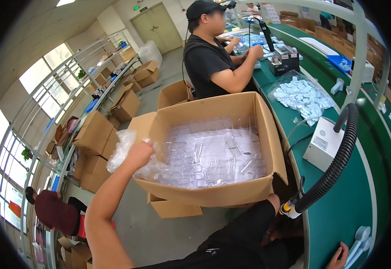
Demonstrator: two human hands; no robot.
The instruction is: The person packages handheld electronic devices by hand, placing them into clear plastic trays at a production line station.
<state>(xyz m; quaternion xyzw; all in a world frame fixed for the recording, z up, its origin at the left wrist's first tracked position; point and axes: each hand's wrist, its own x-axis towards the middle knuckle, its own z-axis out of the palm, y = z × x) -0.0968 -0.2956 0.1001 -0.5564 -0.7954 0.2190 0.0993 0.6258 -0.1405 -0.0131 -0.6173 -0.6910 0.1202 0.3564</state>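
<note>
My left hand (140,154) is closed on a crumpled clear plastic bag (122,150) at the left side of a large open cardboard box (222,197). Inside the box lie many clear plastic pieces (213,168), some in rows and some loose, over a whitish layer. Down at the lower right corner, my right hand (337,258) rests at the edge of the green workbench (334,215), partly cut off by the frame. Its visible fingers are apart, close beside several light blue long-handled plastic parts (360,244); whether they touch is unclear.
A black flexible hose (339,166) arches over the bench beside a white box-shaped device (323,143). Farther along lie a bag of pale blue parts (301,96) and a black machine (285,60). A co-worker (218,58) works beyond the box; another person (58,213) is at the left shelving.
</note>
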